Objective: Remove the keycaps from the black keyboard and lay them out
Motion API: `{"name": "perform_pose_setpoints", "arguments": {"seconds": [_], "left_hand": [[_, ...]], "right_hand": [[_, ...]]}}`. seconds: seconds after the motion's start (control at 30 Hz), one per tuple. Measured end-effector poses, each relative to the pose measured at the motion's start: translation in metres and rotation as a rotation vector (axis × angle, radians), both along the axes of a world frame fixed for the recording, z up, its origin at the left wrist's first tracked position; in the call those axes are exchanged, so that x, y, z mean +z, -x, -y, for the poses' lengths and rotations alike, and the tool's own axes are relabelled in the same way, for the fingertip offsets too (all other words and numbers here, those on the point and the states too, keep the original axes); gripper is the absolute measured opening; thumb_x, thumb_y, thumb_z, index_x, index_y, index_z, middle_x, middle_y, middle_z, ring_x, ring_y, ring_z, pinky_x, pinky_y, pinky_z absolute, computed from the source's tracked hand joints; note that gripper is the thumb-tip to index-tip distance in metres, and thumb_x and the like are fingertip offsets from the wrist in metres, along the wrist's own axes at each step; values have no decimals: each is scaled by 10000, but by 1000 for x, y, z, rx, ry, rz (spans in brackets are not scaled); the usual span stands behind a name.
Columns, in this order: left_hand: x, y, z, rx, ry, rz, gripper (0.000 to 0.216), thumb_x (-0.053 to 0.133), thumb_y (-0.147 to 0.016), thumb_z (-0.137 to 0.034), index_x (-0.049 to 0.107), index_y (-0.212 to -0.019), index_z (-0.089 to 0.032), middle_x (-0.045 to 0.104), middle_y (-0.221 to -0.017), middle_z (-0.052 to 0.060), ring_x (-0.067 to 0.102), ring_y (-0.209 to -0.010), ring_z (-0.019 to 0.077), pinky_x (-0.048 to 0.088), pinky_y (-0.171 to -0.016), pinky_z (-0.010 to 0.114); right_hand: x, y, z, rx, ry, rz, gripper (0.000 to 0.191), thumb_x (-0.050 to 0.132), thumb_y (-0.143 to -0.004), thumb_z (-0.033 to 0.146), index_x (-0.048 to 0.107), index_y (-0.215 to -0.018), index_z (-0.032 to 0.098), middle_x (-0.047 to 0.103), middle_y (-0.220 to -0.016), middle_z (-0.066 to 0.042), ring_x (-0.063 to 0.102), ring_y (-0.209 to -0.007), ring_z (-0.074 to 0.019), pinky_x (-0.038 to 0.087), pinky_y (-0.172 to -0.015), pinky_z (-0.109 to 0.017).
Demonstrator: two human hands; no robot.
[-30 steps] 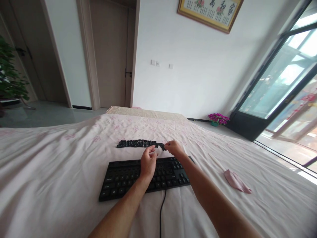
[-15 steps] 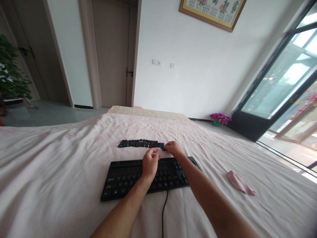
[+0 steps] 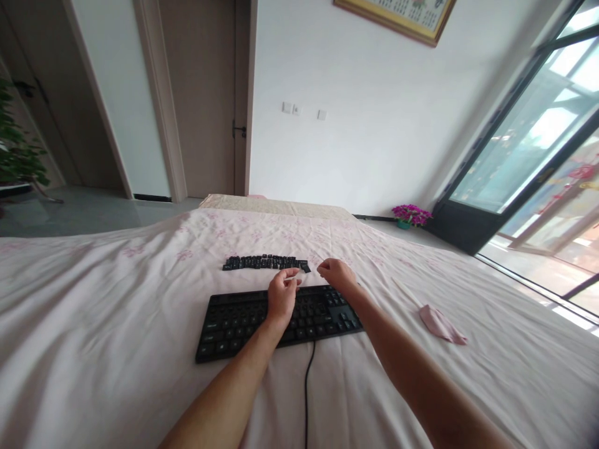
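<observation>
The black keyboard [image 3: 306, 321] lies on the patterned cloth [image 3: 116, 312], its long axis running left to right, right end slightly farther away; its cable [image 3: 306, 393] trails toward the person. Beyond it, black keycaps [image 3: 262, 263] form a roughly parallel band. The left hand [image 3: 281, 302] blocks the keyboard's middle, the right hand [image 3: 339, 275] and forearm its far right corner. Both grips have bent fingers; whether either holds anything, I cannot tell. A pink rag [image 3: 442, 325] lies off right.

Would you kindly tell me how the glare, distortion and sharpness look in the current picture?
Head view: bright glare through the glazed door at right; head view: the framed picture leans, perhaps from wide-lens distortion; head view: the loose keycaps look too small and soft to read.
</observation>
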State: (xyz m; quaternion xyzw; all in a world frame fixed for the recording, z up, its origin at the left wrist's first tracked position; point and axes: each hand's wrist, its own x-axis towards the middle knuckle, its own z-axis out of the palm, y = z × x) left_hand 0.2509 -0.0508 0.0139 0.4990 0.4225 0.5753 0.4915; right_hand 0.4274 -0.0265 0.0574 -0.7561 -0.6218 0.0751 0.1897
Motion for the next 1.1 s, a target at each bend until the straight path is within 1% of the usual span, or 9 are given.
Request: {"name": "perform_pose_setpoints", "arguments": {"seconds": [0.17, 0.27, 0.43, 0.53, 0.63, 0.73, 0.83, 0.97, 1.1], "left_hand": [[13, 2, 6, -11, -35, -2, 250, 521, -757, -128, 652, -969, -145, 677, -1044, 93, 668, -783, 143, 506, -617, 215], [28, 6, 10, -26, -96, 23, 260, 532, -768, -182, 648, -998, -147, 677, -1063, 96, 667, -794, 148, 496, -613, 214], [59, 33, 12, -105, -226, -100, 251, 527, -775, -220, 667, -973, -156, 697, -992, 85, 670, -789, 163, 499, -641, 238], [65, 68, 12, -136, -309, -304, 237, 509, -787, -218, 677, -948, -176, 705, -944, 60, 670, -795, 167, 509, -723, 269], [50, 113, 16, -37, -358, -555, 233, 496, -777, -182, 688, -906, -209, 697, -964, 33, 646, -901, 177, 488, -838, 295], [23, 157, 22, 95, -322, -742, 259, 481, -794, -203, 673, -965, -232, 660, -1046, 31, 624, -936, 186, 497, -823, 303], [-4, 187, 26, 192, -257, -831, 287, 470, -820, -246, 638, -1052, -226, 619, -1105, 53, 614, -952, 195, 496, -843, 323], [-23, 199, 29, 208, -194, -834, 305, 437, -858, -289, 608, -1098, -209, 615, -1126, 67, 592, -1029, 214, 467, -917, 347], [-25, 198, 31, 195, -205, -840, 309, 456, -842, -250, 601, -1112, -213, 618, -1147, 59, 578, -1067, 213, 450, -942, 347]], "right_hand": [[6, -8, 53, 44, -40, -8, 234, 591, -755, 415, 719, -815, 229, 691, -767, -18, 607, -729, -176, 365, -610, -243], [7, -10, 80, 43, -106, -80, 380, 487, -827, 508, 703, -772, 199, 672, -700, -36, 602, -692, -183, 383, -610, -257], [10, -5, 104, 82, -198, -471, 580, 276, -895, 602, 660, -855, 169, 664, -752, -54, 586, -637, -172, 430, -558, -255], [12, 5, 112, 127, -253, -677, 633, 246, -880, 657, 634, -819, 160, 659, -781, -79, 581, -652, -177, 444, -534, -252], [8, 13, 116, 140, -347, -742, 677, 220, -869, 687, 638, -786, 162, 645, -748, -81, 573, -660, -180, 458, -560, -263], [-1, 17, 117, 73, -442, -771, 689, 219, -859, 702, 653, -806, 168, 605, -676, -68, 541, -597, -178, 447, -513, -282], [-13, 21, 118, 27, -502, -843, 669, 239, -856, 697, 648, -849, 168, 596, -689, -78, 515, -538, -175, 424, -451, -297], [-29, 26, 119, -49, -535, -886, 617, 277, -851, 683, 620, -862, 170, 618, -755, -110, 509, -506, -182, 406, -426, -321], [-39, 29, 121, -113, -555, -857, 584, 276, -865, 659, 614, -844, 183, 605, -747, -96, 530, -554, -191, 427, -457, -313]]}}
